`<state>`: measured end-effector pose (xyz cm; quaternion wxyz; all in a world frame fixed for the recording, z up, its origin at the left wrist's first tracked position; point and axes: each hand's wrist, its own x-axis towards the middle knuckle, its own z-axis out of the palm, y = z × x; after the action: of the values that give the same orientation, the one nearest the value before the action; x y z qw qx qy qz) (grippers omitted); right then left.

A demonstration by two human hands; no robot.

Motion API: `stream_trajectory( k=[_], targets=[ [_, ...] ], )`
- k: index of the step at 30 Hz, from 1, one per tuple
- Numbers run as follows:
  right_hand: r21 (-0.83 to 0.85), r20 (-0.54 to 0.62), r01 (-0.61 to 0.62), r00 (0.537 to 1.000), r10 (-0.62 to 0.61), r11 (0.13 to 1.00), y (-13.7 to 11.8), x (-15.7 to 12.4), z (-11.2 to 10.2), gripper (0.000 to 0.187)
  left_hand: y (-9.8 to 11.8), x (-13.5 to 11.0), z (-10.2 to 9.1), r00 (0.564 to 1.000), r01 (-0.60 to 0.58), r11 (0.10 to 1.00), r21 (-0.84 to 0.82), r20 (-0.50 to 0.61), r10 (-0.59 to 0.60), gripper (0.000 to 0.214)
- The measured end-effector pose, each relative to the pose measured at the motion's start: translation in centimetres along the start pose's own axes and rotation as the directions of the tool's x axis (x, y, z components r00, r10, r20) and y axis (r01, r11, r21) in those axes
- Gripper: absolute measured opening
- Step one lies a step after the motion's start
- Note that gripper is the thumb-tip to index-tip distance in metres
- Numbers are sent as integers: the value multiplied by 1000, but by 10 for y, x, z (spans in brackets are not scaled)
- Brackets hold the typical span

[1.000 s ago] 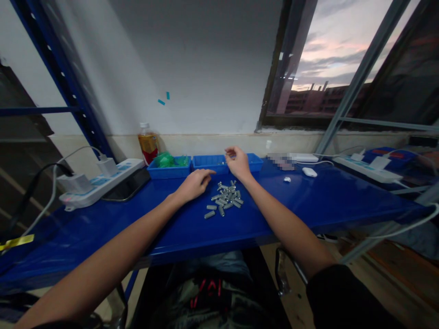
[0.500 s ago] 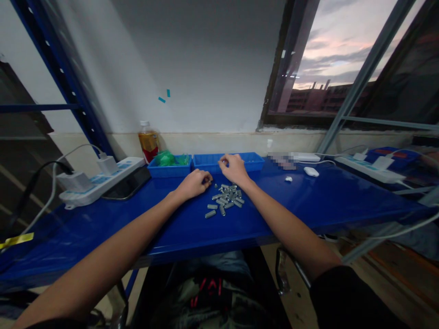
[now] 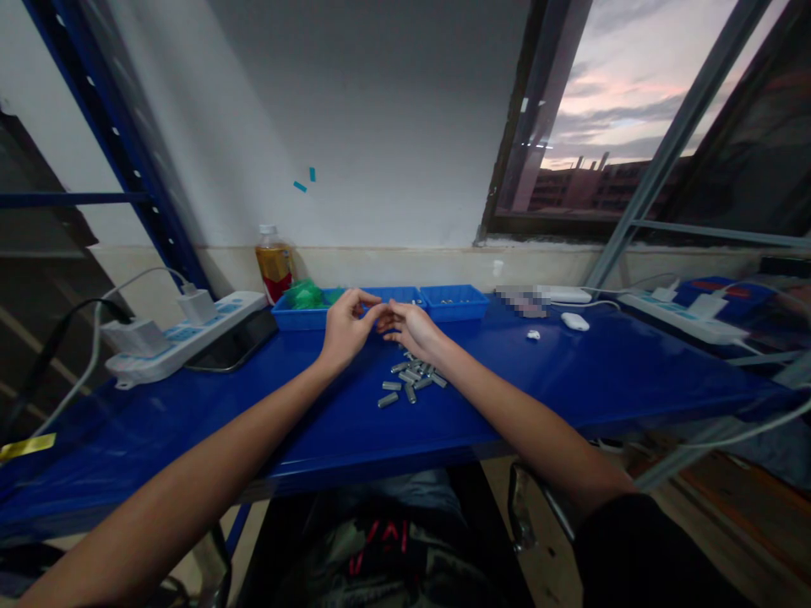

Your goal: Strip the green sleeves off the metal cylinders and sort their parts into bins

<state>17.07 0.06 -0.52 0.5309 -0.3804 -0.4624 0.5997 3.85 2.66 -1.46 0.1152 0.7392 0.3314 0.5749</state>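
My left hand (image 3: 345, 329) is over the blue table, its thumb and fingers bent into a pinch. Opposite it, my right hand (image 3: 411, 328) is also closed, and the fingertips of both hands meet. Whatever is between them is too small or too hidden to make out. Under my right hand lies a loose pile of small silvery metal cylinders (image 3: 409, 377), its far part covered by that hand. Just behind the hands stand blue trays; the right tray (image 3: 454, 309) holds a few tiny pieces.
Green plastic (image 3: 304, 294) fills the left tray (image 3: 297, 319), beside a bottle of amber drink (image 3: 274, 262). A power strip (image 3: 190, 333) and a dark phone (image 3: 234, 346) lie left. To the right are a white earbud case (image 3: 574, 322), an earbud (image 3: 533, 335) and another power strip (image 3: 684, 312).
My right hand has come back from the tray, moving left and down. My left hand has risen slightly, and the fingertips of the two now meet.
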Motion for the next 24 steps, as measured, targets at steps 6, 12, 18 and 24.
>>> stream_trajectory(
  k=[6,12,18,24],
  targets=[
    [59,-12,-36,999,36,998,1,1,-5,23,7,-3,1,998,39,999,-21,56,-38,19],
    [38,-48,16,999,-14,999,5,3,-6,21,8,-3,2,990,48,999,-17,135,-46,15],
    [-295,-187,213,943,-275,931,-10,15,-27,12,-9,-6,8,959,13,993,118,281,-46,21],
    [-961,-217,-11,647,-731,276,-23,19,-106,17,-22,-14,11,755,-294,936,196,648,101,34]
  ],
)
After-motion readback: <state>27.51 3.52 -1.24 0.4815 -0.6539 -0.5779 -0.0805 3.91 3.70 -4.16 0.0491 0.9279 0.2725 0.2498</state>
